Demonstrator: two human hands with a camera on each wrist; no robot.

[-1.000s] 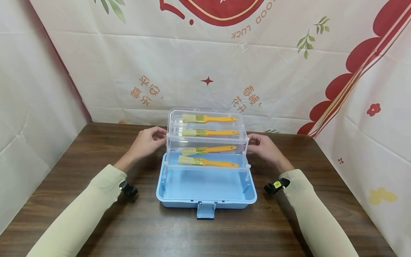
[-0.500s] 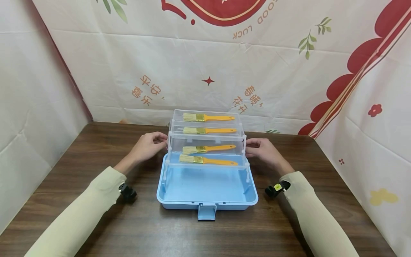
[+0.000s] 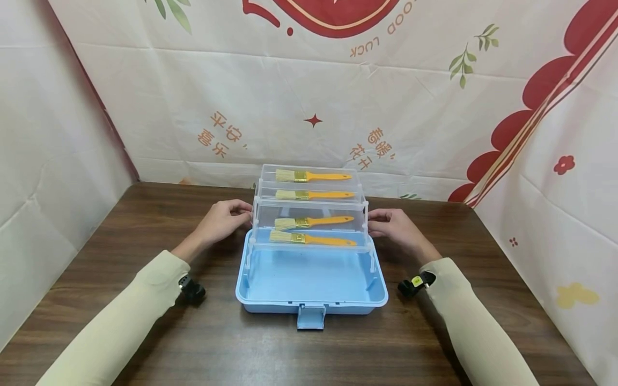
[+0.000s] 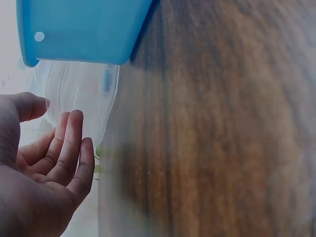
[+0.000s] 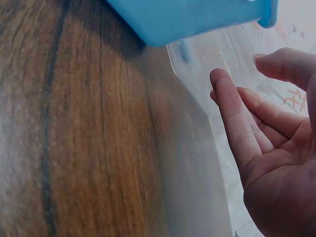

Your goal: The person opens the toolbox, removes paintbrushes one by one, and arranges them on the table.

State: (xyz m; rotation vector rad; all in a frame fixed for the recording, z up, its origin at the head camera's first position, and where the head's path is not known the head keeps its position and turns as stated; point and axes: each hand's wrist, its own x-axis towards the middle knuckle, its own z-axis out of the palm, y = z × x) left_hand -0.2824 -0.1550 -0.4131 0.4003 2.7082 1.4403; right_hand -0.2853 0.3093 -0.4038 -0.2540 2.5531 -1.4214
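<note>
A light blue storage box (image 3: 309, 279) stands unfolded on the table, its front latch (image 3: 311, 317) hanging down. Clear tiered trays (image 3: 314, 247) rise over its back half. Several paintbrushes with yellow handles, such as the lowest brush (image 3: 330, 242), lie across the tiers. My left hand (image 3: 219, 221) is beside the trays' left side. In the left wrist view its thumb is at the edge of the clear lid (image 4: 81, 89), with the other fingers loosely bent. My right hand (image 3: 398, 229) is at the opposite side, fingers (image 5: 232, 106) extended close to the lid, thumb apart.
The dark wooden table (image 3: 193, 343) bears the box near its back edge. A printed cloth (image 3: 309, 80) hangs right behind, with more cloth at both sides. Each wrist carries a small black camera, like the left one (image 3: 192, 289).
The clear lid, raised behind the trays a second ago, has dropped back behind the box. The trays have settled slightly. Both hands have stayed at the sides, moving very little.
</note>
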